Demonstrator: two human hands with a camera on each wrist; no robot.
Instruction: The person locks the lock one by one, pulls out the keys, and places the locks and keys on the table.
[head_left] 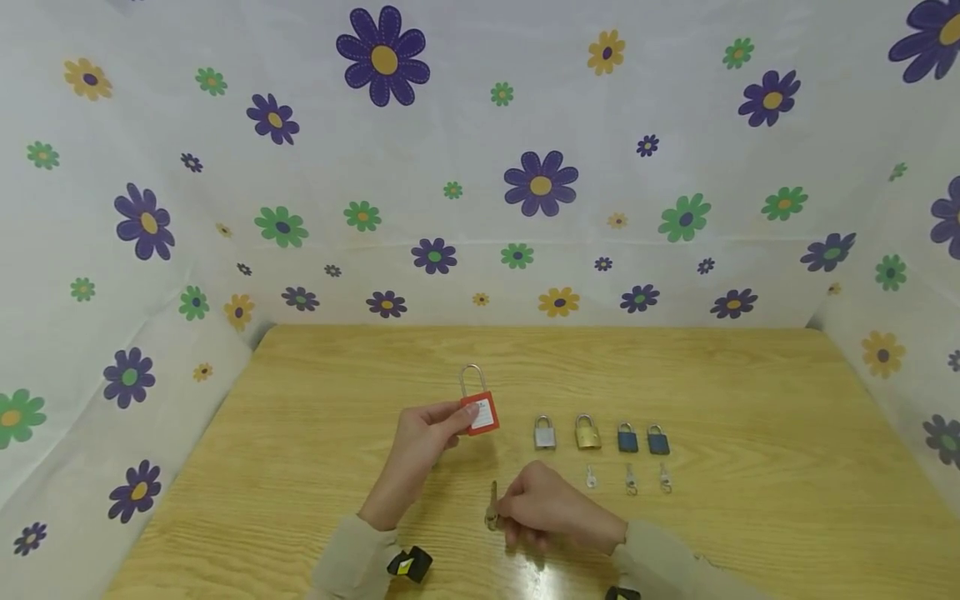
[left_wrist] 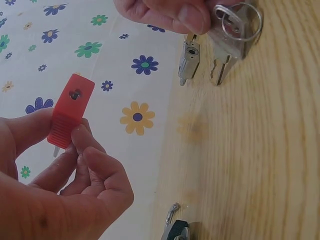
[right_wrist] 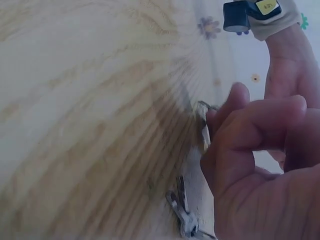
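My left hand [head_left: 423,446] pinches a red padlock [head_left: 481,413] by its body above the table, shackle upward and a white label facing me. Its keyhole shows on the underside of the red padlock [left_wrist: 73,97] in the left wrist view. Lower and to the right, my right hand [head_left: 543,508] pinches keys [head_left: 492,515] on a ring, one blade pointing up and away. The left wrist view shows a key [left_wrist: 219,69] hanging below those fingers. In the right wrist view, my curled fingers [right_wrist: 245,135] hide most of the held keys.
To the right stand a silver padlock [head_left: 544,437], a brass padlock [head_left: 588,437] and two blue padlocks [head_left: 627,440], [head_left: 657,442] in a row. Small keys [head_left: 591,478] lie in front of them. A dark padlock [left_wrist: 176,231] is partly seen near my left wrist. Flowered cloth [head_left: 465,217] surrounds the table.
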